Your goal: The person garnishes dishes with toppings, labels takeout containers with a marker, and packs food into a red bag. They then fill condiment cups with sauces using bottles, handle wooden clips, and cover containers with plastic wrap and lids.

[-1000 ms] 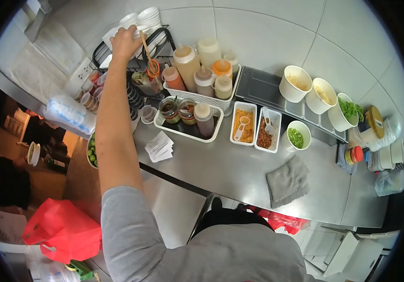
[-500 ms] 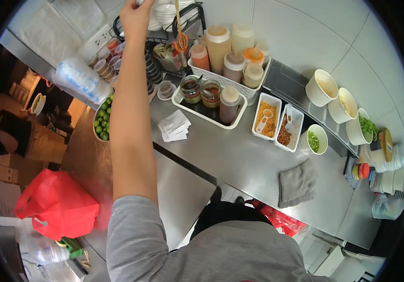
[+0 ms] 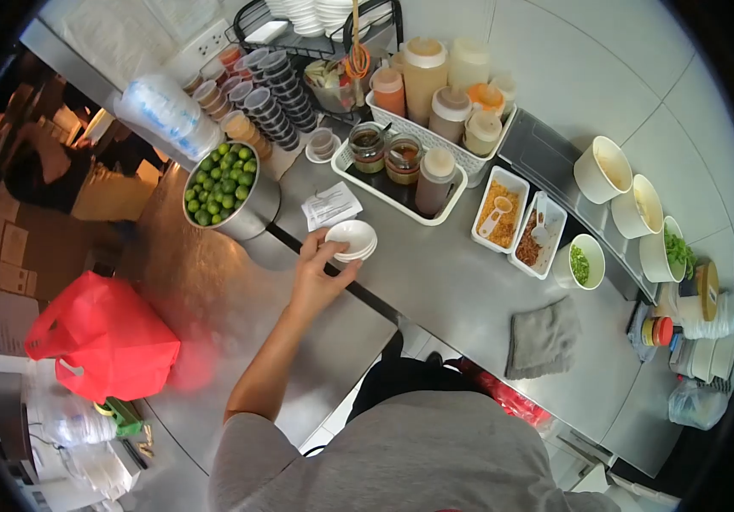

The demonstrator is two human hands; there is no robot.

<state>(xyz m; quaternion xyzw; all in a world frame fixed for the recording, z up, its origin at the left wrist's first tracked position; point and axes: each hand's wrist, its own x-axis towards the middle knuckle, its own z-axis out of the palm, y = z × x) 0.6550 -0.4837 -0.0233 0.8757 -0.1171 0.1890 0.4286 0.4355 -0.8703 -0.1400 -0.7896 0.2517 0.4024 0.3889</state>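
Between the thumb and fingers of my left hand point(image 3: 320, 275) are small white bowls point(image 3: 352, 239), nested together, above the steel counter near its dark seam. Just behind them lie white paper slips point(image 3: 331, 206). A steel pot of green limes point(image 3: 222, 185) stands to the left of the hand. Beyond the slips, a white tray point(image 3: 401, 209) holds two jars and a squeeze bottle. My right hand does not show in the frame.
A red bag point(image 3: 111, 341) sits at the left. Stacked sauce cups point(image 3: 277, 102) and a black dish rack point(image 3: 299, 43) stand at the back. Toward the right are topping containers point(image 3: 501, 209), a grey cloth point(image 3: 544, 339) and white tubs point(image 3: 603, 169). A person is at the far left.
My left hand has come down from the dish rack to the counter's middle, now holding small white bowls. The view has shifted, and the lime pot is fully uncovered by the arm.
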